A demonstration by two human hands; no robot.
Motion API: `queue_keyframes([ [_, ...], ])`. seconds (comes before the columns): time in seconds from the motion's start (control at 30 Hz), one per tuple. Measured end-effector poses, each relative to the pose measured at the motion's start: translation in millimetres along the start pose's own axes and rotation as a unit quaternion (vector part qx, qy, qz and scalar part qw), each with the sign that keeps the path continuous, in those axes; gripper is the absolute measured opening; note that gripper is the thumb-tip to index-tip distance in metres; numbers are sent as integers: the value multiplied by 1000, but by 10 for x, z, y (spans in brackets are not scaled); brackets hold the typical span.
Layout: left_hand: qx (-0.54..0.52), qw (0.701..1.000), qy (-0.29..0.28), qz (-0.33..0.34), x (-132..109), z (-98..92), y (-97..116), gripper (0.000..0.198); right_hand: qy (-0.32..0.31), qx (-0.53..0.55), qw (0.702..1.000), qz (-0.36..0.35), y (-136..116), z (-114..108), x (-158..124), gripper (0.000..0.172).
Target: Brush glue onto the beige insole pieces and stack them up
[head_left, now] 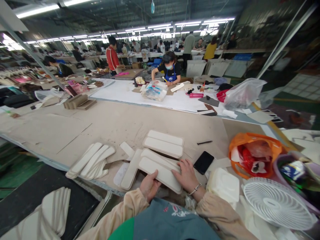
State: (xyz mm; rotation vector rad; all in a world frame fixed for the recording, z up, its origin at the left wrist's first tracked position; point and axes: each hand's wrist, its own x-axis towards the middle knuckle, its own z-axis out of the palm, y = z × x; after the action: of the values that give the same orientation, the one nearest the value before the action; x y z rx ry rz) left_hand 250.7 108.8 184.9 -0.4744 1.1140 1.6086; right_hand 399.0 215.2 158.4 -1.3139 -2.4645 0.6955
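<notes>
A long white strip with rounded corners lies at the table's front edge, partly over other strips. My left hand grips its near edge, thumb on top and fingers beneath. From the right, my right hand holds the strip's other end, its fingers bent over the surface. Just behind is a neat stack of white strips. One more white strip slants left of my left hand, beside a short white piece. Further left, several strips are fanned out in a pile.
To the right are a black phone, a dark pen, a white plastic box, an orange bag and a white fan grille. More strips lie on a black surface at lower left. A co-worker sits across the table.
</notes>
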Motion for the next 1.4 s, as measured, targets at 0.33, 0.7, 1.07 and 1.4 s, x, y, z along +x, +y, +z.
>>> queue_keyframes([
  [0.33, 16, 1000, 10, -12, 4, 60, -27, 36, -19, 31, 999, 25, 48, 80, 54, 29],
  [0.7, 37, 999, 14, -17, 42, 35, -92, 37, 8, 114, 993, 13, -98, -74, 3, 20],
  [1.07, -33, 992, -107, -59, -145, -47, 69, 25, -52, 233, 960, -148, -483, -297, -320, 3],
  [1.4, -106, 962, -252, 0, -211, -167, 126, 33, 4, 249, 940, -231, -462, -328, -397, 7],
])
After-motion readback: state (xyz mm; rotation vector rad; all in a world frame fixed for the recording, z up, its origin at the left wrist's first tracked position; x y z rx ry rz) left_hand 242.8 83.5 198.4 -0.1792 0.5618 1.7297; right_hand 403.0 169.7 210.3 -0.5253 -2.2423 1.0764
